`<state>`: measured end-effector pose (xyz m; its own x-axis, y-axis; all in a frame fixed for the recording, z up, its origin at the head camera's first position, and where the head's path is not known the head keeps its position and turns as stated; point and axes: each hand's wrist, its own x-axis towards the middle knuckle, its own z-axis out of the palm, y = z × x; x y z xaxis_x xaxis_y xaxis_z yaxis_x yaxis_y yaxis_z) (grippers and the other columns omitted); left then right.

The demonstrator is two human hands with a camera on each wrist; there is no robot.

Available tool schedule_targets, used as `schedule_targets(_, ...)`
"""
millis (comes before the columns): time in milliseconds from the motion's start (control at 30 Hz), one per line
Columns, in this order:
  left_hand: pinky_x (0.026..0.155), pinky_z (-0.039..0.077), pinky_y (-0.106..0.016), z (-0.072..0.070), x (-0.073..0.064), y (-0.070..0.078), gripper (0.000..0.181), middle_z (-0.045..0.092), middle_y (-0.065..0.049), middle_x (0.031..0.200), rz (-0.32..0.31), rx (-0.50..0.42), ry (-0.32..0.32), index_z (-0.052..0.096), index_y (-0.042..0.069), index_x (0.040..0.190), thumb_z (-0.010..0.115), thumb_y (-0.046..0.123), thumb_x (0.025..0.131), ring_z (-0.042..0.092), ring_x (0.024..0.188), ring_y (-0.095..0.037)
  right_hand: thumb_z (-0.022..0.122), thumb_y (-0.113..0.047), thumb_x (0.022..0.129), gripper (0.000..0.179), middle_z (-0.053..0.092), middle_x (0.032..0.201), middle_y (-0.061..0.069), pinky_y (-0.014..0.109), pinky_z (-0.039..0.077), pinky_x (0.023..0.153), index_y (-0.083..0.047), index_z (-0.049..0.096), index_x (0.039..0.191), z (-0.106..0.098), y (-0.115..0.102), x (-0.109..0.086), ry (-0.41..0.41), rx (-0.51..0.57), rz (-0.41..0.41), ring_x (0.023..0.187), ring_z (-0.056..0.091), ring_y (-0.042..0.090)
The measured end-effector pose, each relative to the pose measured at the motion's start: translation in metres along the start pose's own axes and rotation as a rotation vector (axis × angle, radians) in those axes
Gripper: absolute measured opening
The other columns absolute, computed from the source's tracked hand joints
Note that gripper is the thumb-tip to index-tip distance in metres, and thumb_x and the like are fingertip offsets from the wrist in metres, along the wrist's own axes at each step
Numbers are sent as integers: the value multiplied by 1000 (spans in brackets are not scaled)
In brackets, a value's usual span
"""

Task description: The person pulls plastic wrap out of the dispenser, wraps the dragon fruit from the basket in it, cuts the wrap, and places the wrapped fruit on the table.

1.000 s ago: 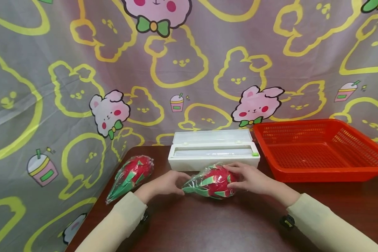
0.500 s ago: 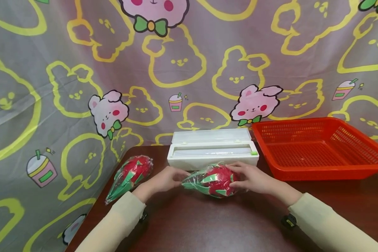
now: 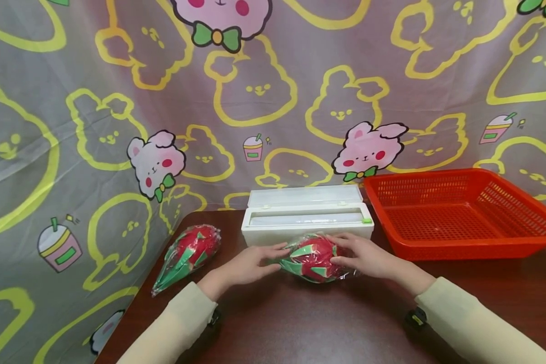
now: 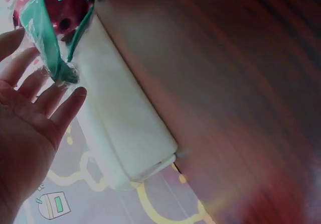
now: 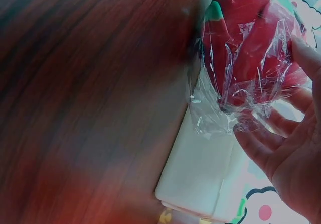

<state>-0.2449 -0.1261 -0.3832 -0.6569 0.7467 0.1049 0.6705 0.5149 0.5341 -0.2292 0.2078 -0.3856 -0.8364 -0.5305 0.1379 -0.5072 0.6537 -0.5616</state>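
Observation:
A dragon fruit (image 3: 316, 258) wrapped in clear cling film lies on its side on the table, its green leafy tip to the left. My right hand (image 3: 368, 255) holds its rounded end between thumb and fingers; loose film bunches there in the right wrist view (image 5: 210, 118). At the leafy end my left hand (image 3: 247, 265) has its fingers nearly straight, thumb and fingertips spread on either side of the tip (image 4: 62, 73). Whether they press on the film is hard to tell. Just behind the fruit stands a white cling film box (image 3: 273, 236), its lid raised and a roll inside.
Another film-wrapped dragon fruit (image 3: 188, 255) lies at the table's left edge. A red perforated plastic basket (image 3: 464, 247) stands at the back right, beside the box. A patterned curtain (image 3: 273, 101) hangs close behind the dark wooden table (image 3: 318, 323).
The dragon fruit has turned a little and shifted slightly right. My left hand drew back with bent fingers, then reached right again with fingers extended around the tip. The right hand keeps its hold.

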Motion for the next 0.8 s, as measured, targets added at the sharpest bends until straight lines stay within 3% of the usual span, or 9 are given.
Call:
schedule_targets(100,99,44,-35,-1,1,1,44,46,3,146,0,11,15,57,20,138,65,23,94,48,128,-11,69,-51,85,72,52,135,2,42,50,89,-22,45,147,0,-2,1,0,-7,2,119,51,24)
schedule_targets(200,102,41,-37,-4,3,4,41,51,0,143,18,18,86,60,15,134,66,22,94,46,130,-13,69,-51,85,72,52,134,3,42,51,89,-22,45,147,0,-4,1,-2,-20,-6,118,52,25)
schedule_targets(333,102,41,-38,-6,10,12,54,49,-1,144,77,49,150,53,12,140,70,26,91,44,132,-14,69,-49,85,72,52,134,3,39,52,86,-20,46,146,-1,-7,2,-6,-17,-11,115,54,24)
schedule_targets(467,102,41,-38,-1,17,19,76,37,6,152,86,128,59,38,20,151,73,39,87,38,136,-14,70,-50,84,72,53,133,0,35,52,86,-21,47,146,-2,-8,3,-5,-24,-4,115,54,21)
schedule_targets(600,105,38,-38,7,22,20,87,29,8,156,42,198,-42,26,26,155,74,45,84,33,138,-14,70,-50,84,72,53,132,3,37,52,87,-20,47,146,-2,-9,4,-3,-22,4,116,53,23)
schedule_targets(800,103,40,-36,11,28,15,88,33,7,154,47,172,-35,27,27,154,79,29,83,40,135,-16,69,-50,86,70,53,133,5,43,51,88,-21,47,146,-1,-7,6,-11,6,30,118,51,27)
